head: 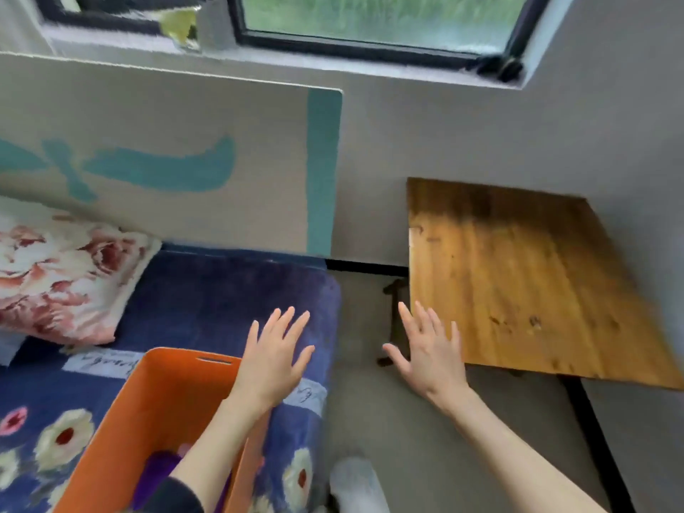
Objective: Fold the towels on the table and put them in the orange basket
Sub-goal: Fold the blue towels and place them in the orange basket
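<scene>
The orange basket (148, 420) stands on a blue flowered bed at the lower left, with a purple towel (161, 472) lying inside it. My left hand (274, 357) hovers above the basket's far right corner, fingers spread and holding nothing. My right hand (429, 349) is held out flat over the floor, just in front of the wooden table (525, 283), also holding nothing. No towel shows on the tabletop.
A floral pillow (63, 279) lies on the bed (229, 298) at the left, against a white and teal headboard (185, 161). Grey floor separates bed and table. A window (370, 20) runs along the wall above. A white-socked foot (355, 483) shows at the bottom.
</scene>
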A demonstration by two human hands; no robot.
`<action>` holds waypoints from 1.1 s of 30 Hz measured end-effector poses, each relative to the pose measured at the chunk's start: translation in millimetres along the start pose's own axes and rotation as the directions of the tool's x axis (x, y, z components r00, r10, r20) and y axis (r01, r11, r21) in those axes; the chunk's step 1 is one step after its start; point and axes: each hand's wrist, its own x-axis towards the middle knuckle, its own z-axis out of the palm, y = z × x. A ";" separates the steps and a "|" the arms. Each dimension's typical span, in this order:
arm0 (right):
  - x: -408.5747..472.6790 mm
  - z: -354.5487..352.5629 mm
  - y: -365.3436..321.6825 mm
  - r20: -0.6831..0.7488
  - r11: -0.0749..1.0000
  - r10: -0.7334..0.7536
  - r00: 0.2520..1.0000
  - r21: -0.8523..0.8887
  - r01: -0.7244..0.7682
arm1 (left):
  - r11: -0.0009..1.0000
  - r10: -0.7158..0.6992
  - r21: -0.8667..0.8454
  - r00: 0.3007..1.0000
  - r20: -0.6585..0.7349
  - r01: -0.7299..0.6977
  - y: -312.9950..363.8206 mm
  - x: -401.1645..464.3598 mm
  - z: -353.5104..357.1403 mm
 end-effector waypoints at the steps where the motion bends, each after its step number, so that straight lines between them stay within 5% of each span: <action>1: -16.4 -1.1 17.0 -0.002 0.998 0.058 0.998 0.009 -0.058 | 0.998 0.059 0.005 0.998 0.015 -0.059 16.3 1.4 2.8; 9: -167.0 -11.5 138.4 -0.055 0.877 0.473 0.879 0.119 -0.465 | 0.870 0.490 0.016 0.868 0.082 -0.492 175.4 -8.5 23.0; 18: -407.7 6.7 235.3 -0.047 0.590 0.804 0.593 0.193 -0.784 | 0.574 0.810 -0.068 0.553 0.196 -0.816 379.3 -130.6 83.9; 26: -604.8 40.2 278.2 0.030 0.268 0.960 0.279 0.189 -0.944 | 0.295 0.936 -0.247 0.227 0.269 -0.923 518.2 -266.9 150.3; 33: -685.6 77.6 316.4 0.179 0.068 0.979 0.103 0.190 -0.979 | 0.116 0.918 -0.292 -0.009 0.395 -0.949 594.2 -325.4 217.1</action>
